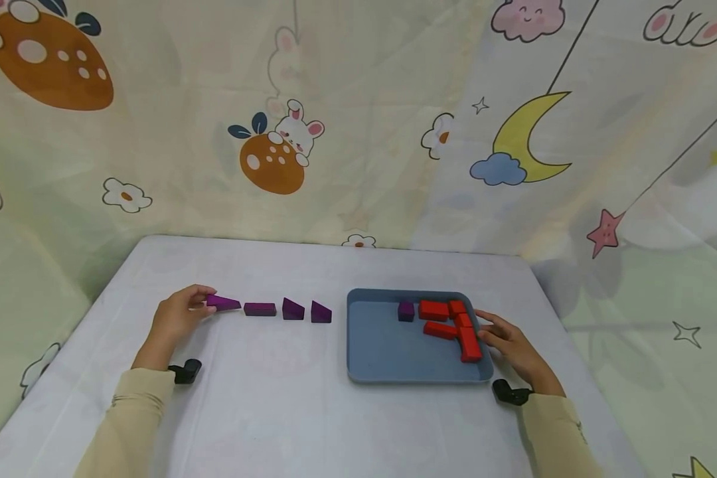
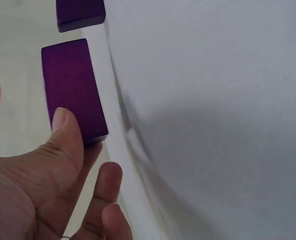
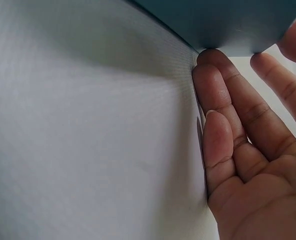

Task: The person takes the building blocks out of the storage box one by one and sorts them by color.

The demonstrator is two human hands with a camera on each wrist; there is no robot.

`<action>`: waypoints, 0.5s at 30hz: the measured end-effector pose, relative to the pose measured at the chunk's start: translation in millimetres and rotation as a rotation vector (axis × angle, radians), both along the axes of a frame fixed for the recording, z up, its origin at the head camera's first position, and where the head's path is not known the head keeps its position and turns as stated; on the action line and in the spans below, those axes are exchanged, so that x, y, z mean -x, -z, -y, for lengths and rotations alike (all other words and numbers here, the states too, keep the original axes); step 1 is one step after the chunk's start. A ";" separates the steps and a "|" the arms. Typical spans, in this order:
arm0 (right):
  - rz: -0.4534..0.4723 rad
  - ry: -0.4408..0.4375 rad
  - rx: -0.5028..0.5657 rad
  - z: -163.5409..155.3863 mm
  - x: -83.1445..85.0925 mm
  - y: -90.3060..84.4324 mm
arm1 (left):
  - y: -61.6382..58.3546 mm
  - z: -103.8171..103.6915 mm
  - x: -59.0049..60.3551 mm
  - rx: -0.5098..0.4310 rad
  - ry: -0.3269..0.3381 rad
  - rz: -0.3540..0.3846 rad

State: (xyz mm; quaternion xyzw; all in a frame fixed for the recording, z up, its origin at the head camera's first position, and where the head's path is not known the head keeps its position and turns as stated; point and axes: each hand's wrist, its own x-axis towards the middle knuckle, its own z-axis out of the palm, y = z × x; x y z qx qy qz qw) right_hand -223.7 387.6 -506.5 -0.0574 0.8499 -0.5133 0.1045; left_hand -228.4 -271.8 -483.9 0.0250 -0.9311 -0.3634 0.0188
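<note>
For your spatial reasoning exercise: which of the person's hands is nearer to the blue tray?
Right. The right hand touches the blue tray at its right edge; the left hand is far off to its left, holding a purple block.

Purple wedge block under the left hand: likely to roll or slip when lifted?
The purple wedge block has flat faces, so probably won't roll. It looks rigid and smooth, perhaps slippery. The left hand pinches its end.

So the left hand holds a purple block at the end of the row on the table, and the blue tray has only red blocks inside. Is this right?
Not fully. The left hand does hold the purple block at the end of the row, but the blue tray does not have only red blocks: one small purple cube sits in it too, left of the red ones. The head view shows this.
</note>
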 end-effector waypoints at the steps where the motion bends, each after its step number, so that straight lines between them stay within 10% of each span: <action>1: -0.002 0.001 -0.007 0.0 -0.2 0.0 | 0.9 0.1 0.3 0.006 -0.003 0.014; 9: -0.005 0.006 -0.008 0.1 -0.1 0.2 | 4.9 -0.6 0.8 0.052 0.007 0.066; 15: -0.001 0.000 0.011 -1.3 0.4 1.5 | -13.8 -21.4 0.3 0.082 -0.001 0.081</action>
